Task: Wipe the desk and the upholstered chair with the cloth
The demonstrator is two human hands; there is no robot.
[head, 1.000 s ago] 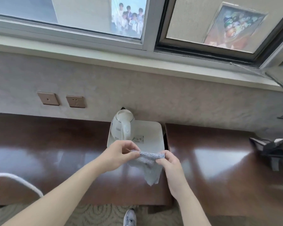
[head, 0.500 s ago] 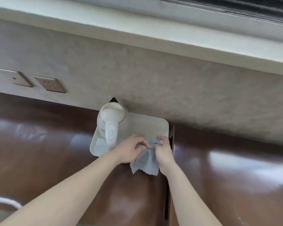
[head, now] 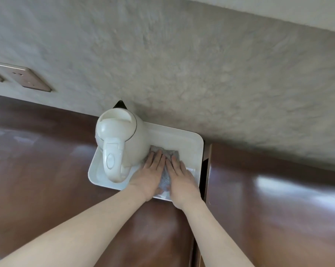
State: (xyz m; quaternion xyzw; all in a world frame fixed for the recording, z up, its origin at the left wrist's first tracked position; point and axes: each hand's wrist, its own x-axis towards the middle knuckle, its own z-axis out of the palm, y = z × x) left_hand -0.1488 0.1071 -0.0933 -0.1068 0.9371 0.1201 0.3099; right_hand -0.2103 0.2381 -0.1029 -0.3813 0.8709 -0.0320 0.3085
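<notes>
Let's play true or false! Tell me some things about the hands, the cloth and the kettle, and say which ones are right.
1. Both hands press flat on the cloth. True: the left hand and the right hand lie on it with fingers straight.
2. The cloth lies on the bare desk. False: it lies in the white tray, which sits on the brown desk.
3. The white kettle stands upright in the tray. True.
4. The kettle is to the right of the hands. False: it stands to their left.
5. The right hand holds the kettle's handle. False: no hand touches the handle.
</notes>
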